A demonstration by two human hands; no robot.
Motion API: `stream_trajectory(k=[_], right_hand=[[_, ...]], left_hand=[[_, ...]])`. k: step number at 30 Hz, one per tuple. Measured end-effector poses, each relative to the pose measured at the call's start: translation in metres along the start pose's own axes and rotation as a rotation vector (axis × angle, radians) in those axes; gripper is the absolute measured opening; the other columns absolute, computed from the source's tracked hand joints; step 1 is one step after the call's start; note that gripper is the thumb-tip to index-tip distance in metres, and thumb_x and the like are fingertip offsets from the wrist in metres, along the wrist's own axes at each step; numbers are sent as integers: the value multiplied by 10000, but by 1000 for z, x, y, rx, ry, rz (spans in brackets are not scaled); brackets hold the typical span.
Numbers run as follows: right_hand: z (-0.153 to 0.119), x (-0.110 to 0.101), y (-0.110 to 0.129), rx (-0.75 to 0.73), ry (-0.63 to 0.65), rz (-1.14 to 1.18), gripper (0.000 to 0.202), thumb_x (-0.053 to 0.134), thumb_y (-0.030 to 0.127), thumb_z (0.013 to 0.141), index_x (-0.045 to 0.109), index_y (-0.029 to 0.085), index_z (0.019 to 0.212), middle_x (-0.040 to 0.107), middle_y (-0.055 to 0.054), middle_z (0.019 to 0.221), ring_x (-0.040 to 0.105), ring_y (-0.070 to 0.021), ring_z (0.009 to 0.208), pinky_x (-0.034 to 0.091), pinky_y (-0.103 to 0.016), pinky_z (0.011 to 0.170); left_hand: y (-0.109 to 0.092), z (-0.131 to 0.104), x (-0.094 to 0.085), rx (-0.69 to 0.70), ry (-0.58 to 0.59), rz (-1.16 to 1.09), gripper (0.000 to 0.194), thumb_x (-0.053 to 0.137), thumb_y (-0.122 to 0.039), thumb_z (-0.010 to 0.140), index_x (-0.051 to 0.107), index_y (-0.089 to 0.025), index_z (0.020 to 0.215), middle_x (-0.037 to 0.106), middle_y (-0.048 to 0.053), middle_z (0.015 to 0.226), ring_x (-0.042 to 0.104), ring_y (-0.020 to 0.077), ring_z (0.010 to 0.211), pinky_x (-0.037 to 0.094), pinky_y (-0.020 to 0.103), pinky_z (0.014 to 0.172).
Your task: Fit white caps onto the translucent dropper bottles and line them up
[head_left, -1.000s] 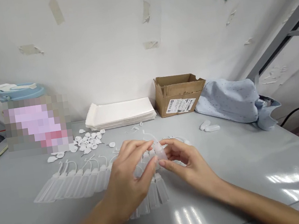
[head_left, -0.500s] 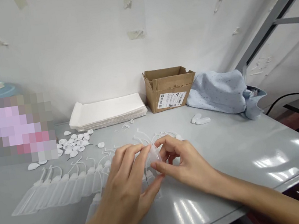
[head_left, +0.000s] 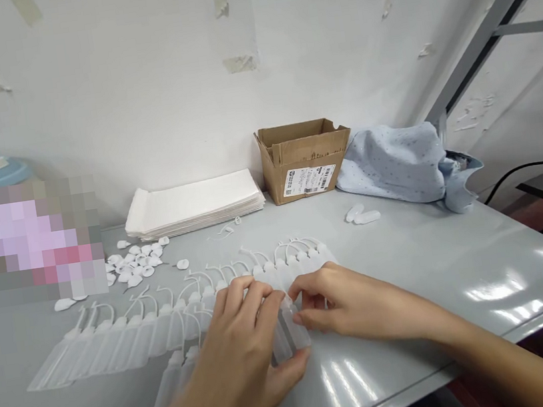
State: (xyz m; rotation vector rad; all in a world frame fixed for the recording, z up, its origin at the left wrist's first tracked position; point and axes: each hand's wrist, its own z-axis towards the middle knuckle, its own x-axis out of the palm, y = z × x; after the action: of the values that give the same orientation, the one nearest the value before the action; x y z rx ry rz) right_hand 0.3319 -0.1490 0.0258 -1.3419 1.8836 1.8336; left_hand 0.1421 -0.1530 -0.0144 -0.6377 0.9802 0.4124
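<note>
A small translucent plastic bottle [head_left: 299, 336] lies low over the table, between my hands. My left hand [head_left: 250, 341] curves around it, fingers at its top end and thumb at its bottom end. From the right side, my right hand [head_left: 335, 299] pinches near its upper end with thumb and fingertips. A long row of similar flat bottles [head_left: 134, 341], with thin white strap-like ends, stretches behind and to the left. More bottles [head_left: 168, 383] lie in front, partly hidden by my left forearm.
White cap-like pieces [head_left: 145, 258] are heaped at the left, near a blurred-out patch. At the wall are a stack of white envelopes [head_left: 195, 204], an open cardboard box [head_left: 303, 162] and a light blue cloth [head_left: 392, 166]. Two small clear pieces [head_left: 367, 217] lie right of centre.
Both hands have come down and toward me with the bottle, which was tilted up and is now lower, beside another one. More of the row behind shows.
</note>
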Motion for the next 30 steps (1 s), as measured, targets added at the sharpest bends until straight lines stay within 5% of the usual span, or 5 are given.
stream_trajectory(k=[19, 30], right_hand=[[9, 10, -9, 54, 194, 86, 200, 516, 234, 818, 616, 142, 672, 580, 25, 535, 515, -83, 461, 378, -189, 485], [10, 13, -10, 50, 187, 150, 174, 508, 221, 825, 581, 146, 686, 589, 26, 554, 513, -72, 427, 415, -189, 485]], left_hand=[[1, -1, -5, -57, 222, 64, 286, 645, -420, 756, 627, -184, 916, 577, 55, 878, 445, 263, 874, 321, 474, 787], [0, -2, -7, -31, 218, 103, 280, 640, -426, 751, 610, -187, 894, 568, 55, 861, 456, 273, 858, 322, 493, 782]])
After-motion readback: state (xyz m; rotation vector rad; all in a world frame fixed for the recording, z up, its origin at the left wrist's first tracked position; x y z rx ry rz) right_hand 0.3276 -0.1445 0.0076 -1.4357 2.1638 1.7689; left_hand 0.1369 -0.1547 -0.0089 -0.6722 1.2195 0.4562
